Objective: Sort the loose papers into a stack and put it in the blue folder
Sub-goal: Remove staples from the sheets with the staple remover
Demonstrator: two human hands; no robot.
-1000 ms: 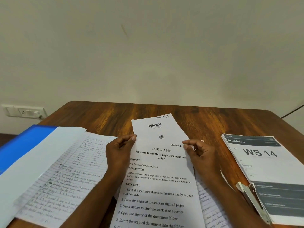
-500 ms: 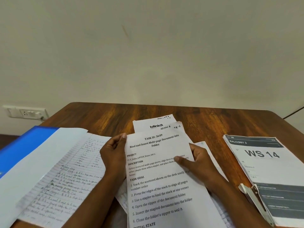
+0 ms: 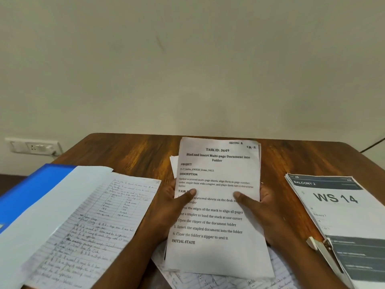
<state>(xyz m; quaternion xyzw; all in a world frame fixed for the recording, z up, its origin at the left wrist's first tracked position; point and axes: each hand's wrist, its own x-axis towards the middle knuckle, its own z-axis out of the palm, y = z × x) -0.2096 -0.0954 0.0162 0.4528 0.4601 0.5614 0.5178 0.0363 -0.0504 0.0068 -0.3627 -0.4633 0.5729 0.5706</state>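
Thumbs lie flat across the printed face of the instruction sheet (image 3: pixel 216 197), one from each side, while the other fingers are tucked behind the pile, so I cannot tell how they sit there. That pinch from the left hand (image 3: pixel 166 207) and the right hand (image 3: pixel 268 211) clamps the printed sheets together at their side edges, which looks like the grip for squaring a stack: a white corner pokes out at the upper left, so the pages are not flush yet. The pile is held just above the middle of the wooden table (image 3: pixel 135 151), over more handwritten pages (image 3: pixel 218 281) at the near edge that seem yet to be gathered. Off to the left the blue folder (image 3: pixel 31 190) lies open, a ruled handwritten page (image 3: pixel 100 222) resting on it, presumably waiting to take the stack. On the right, well apart, a separate printed "WS 14" bundle (image 3: pixel 337 207) sits with a stapler (image 3: pixel 325 253) on its near corner.
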